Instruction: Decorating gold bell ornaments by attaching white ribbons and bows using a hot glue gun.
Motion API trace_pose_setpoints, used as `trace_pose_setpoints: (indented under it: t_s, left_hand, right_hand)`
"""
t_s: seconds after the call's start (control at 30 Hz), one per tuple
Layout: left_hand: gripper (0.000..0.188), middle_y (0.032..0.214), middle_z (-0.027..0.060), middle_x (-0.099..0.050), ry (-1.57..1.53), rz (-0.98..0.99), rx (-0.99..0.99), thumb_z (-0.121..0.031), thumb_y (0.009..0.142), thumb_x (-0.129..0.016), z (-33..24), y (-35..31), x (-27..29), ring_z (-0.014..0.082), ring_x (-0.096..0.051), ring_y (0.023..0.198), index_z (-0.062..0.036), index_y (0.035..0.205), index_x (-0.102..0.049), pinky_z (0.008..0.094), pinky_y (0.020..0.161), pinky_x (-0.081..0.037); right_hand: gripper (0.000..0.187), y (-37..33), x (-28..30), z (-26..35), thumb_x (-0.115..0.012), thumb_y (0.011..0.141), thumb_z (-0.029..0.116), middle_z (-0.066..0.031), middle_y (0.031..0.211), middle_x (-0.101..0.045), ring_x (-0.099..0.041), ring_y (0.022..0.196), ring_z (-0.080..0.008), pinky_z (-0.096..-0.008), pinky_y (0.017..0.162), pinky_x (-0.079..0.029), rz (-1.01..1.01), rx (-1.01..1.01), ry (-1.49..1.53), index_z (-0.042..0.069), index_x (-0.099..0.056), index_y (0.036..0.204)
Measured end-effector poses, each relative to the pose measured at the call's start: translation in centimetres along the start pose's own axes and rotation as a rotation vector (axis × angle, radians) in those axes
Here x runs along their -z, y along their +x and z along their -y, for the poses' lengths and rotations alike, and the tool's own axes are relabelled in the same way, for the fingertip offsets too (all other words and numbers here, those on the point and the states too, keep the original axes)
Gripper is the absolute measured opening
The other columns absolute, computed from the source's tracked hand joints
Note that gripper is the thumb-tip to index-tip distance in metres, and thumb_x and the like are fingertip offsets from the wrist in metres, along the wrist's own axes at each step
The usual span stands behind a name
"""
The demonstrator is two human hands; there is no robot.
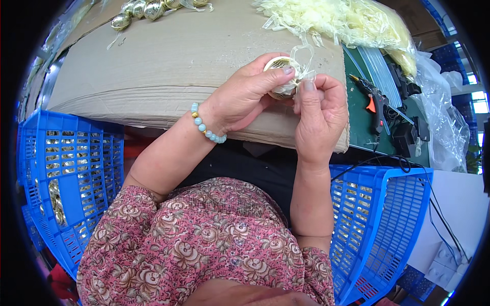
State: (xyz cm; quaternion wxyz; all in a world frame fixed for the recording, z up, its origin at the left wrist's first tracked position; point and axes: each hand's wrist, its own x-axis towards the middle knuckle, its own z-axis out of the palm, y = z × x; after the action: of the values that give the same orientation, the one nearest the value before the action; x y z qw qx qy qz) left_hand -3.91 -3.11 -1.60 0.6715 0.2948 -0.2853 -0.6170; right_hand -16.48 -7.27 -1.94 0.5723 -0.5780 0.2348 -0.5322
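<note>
A shiny gold ball ornament [278, 63] with dark markings rests in my left hand [255, 81], the thumb pressed across its top and the fingers curled beneath. Pale translucent ribbon [304, 53] loops up from the ball's right side. My right hand [319, 109] pinches the ribbon's lower part between thumb and forefinger, close against the ball. The right hand's other fingers are curled in. Both hands are above the near right part of the cardboard [168, 66]. Where exactly the ribbon meets the ball is partly hidden by the fingertips.
Several gold balls [153, 10] with ribbons lie at the far left. A heap of pale yellow ribbons [326, 18] sits at the back right. Beyond the cardboard's right edge are a glue gun [375, 109], clear glue sticks [380, 71] and cables. Blue crates [76, 168] flank me.
</note>
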Motion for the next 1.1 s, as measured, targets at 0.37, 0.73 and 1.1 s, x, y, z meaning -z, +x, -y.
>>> trace_pose_setpoints:
  t_s: [0.37,0.73,1.1]
  left_hand:
    - [0.034,0.1,0.0071,-0.06,-0.007,-0.091,-0.077,-0.026,0.095,-0.05,0.5,0.2,0.3,0.0131,-0.059,0.091,0.0009,0.115,-0.051,0.0299,0.081,-0.05]
    - [0.024,0.094,0.0009,-0.057,0.075,-0.152,-0.146,-0.021,0.093,-0.052,1.7,0.5,0.7,0.0067,-0.049,0.086,0.0003,0.102,-0.059,0.0224,0.076,-0.042]
    - [0.052,0.094,0.0024,-0.059,0.08,-0.075,-0.121,-0.051,0.095,-0.042,1.4,-0.3,0.5,0.0101,-0.054,0.084,-0.0042,0.113,-0.053,0.0265,0.074,-0.045]
  right_hand:
    - [0.007,0.2,-1.4,-0.2,-0.058,0.089,0.006,0.0008,0.07,-0.055,-0.045,0.057,-0.0025,-0.0166,0.052,-0.037,-0.052,-0.015,-0.077,0.002,-0.053,0.092]
    - [0.006,0.3,-1.7,-0.6,-0.059,0.087,0.005,0.0026,0.066,-0.054,-0.045,0.059,-0.0012,-0.0172,0.051,-0.036,-0.118,0.126,-0.31,-0.001,-0.056,0.086]
    - [0.017,0.8,1.7,0.1,-0.056,0.092,0.013,-0.0004,0.077,-0.056,-0.048,0.066,-0.0046,-0.0169,0.058,-0.038,-0.235,0.002,-0.18,-0.002,-0.06,0.099]
